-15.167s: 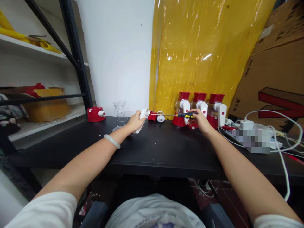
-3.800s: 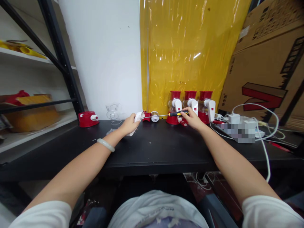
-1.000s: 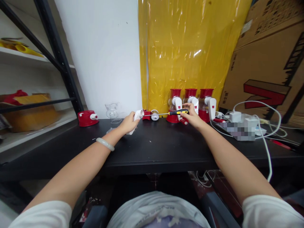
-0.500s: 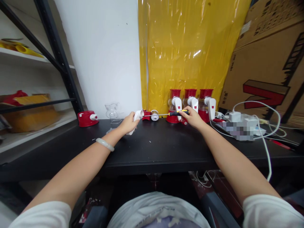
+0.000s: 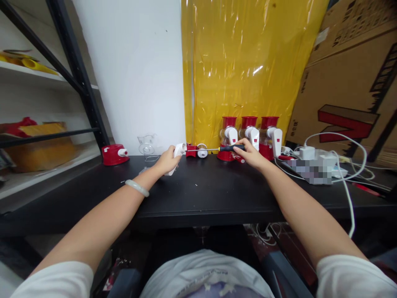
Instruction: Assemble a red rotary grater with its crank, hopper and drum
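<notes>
Change: since half a second ago the right hand [image 5: 250, 154] and the screwdriver [image 5: 230, 147] have slid slightly toward 9 o'clock; the left hand [image 5: 167, 160] has stayed put.
Left hand: fingers curled tight round one white handle [image 5: 178, 152], held just above the table [image 5: 211, 194], its open end facing 3 o'clock.
Right hand: thumb and fingertips pinch the screwdriver's black-and-yellow grip.
Screwdriver: one, lying level between the hands, shaft pointing to 9 o'clock; its tip meets the handle's open end, and whether it goes inside cannot be told.
Grinders [image 5: 249, 134]: three, red and white, upright in a row at 12 o'clock of the right hand, against yellow film [image 5: 245, 62].
Small parts: one red piece [image 5: 191, 150] and one white wheel [image 5: 202, 152], just behind the shaft.
Red base [image 5: 114, 154]: one, at 9 o'clock of the left hand, well apart.
Clear part [image 5: 147, 147]: one, between base and left hand.
Bracelet [image 5: 137, 187]: one, on the left wrist.
Cables [image 5: 347, 194]: white, at 3 o'clock of the right hand; too tangled to count.
</notes>
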Action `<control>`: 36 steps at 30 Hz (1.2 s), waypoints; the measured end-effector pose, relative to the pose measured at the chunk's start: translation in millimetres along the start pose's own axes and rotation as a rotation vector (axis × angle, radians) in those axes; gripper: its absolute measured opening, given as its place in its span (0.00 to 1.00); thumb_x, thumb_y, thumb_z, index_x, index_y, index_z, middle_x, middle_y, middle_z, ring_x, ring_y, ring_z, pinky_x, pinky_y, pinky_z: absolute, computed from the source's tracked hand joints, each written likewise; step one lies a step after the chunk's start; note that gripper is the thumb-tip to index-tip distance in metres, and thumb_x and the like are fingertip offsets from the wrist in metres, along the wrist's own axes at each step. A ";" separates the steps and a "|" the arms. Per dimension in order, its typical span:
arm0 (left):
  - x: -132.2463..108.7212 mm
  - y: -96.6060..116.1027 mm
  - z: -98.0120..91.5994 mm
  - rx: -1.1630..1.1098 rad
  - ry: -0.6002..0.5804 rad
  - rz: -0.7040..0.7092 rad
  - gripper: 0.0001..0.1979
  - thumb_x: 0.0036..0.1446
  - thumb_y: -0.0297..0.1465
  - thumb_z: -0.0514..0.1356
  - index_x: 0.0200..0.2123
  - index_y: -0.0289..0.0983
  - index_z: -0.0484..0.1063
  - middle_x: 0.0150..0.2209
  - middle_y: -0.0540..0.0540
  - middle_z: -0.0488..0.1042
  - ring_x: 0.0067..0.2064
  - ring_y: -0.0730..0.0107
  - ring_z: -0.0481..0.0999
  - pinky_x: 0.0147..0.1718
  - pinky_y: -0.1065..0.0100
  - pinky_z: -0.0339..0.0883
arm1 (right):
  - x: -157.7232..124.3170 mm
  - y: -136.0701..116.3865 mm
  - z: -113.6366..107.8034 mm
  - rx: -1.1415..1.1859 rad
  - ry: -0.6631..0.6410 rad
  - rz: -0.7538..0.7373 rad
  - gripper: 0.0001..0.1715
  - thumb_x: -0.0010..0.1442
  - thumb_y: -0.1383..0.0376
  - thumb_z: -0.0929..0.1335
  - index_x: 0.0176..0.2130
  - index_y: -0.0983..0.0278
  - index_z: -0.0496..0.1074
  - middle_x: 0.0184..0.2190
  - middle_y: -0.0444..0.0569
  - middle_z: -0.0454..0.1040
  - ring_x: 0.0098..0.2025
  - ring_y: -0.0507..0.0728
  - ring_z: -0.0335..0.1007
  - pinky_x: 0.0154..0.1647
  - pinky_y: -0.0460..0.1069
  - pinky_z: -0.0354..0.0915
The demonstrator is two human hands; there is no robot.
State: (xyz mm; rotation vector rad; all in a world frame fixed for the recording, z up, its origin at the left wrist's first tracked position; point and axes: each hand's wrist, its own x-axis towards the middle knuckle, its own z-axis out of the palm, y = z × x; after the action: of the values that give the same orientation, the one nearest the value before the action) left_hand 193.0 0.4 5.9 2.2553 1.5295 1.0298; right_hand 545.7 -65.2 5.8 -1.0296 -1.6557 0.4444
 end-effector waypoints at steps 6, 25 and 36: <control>-1.7 1.4 -0.7 0.019 -0.005 0.007 0.14 0.58 0.36 0.55 0.46 0.39 0.62 0.28 0.50 0.75 0.27 0.64 0.77 0.31 0.66 0.68 | 1.9 7.4 -0.2 -0.021 -0.004 -0.015 0.26 0.56 0.43 0.68 0.39 0.61 0.63 0.25 0.40 0.71 0.25 0.50 0.65 0.27 0.46 0.61; -1.8 1.4 -0.4 0.016 0.000 0.041 0.14 0.58 0.36 0.55 0.47 0.38 0.62 0.27 0.50 0.75 0.27 0.64 0.77 0.30 0.67 0.66 | 1.8 2.3 1.6 -0.045 0.073 0.026 0.27 0.55 0.46 0.69 0.45 0.58 0.59 0.31 0.44 0.72 0.28 0.52 0.70 0.29 0.48 0.67; -1.0 0.5 -1.4 0.025 0.014 0.049 0.13 0.58 0.36 0.55 0.46 0.39 0.61 0.27 0.51 0.74 0.27 0.64 0.77 0.30 0.67 0.66 | 2.0 0.8 -2.6 -0.099 -0.022 -0.037 0.23 0.51 0.52 0.72 0.43 0.61 0.69 0.30 0.44 0.71 0.29 0.52 0.66 0.29 0.48 0.65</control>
State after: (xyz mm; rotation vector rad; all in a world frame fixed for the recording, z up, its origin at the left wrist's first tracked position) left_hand 192.1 -0.9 6.8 2.3181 1.5081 1.0473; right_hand 548.4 -63.8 7.3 -1.0684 -1.7281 0.3536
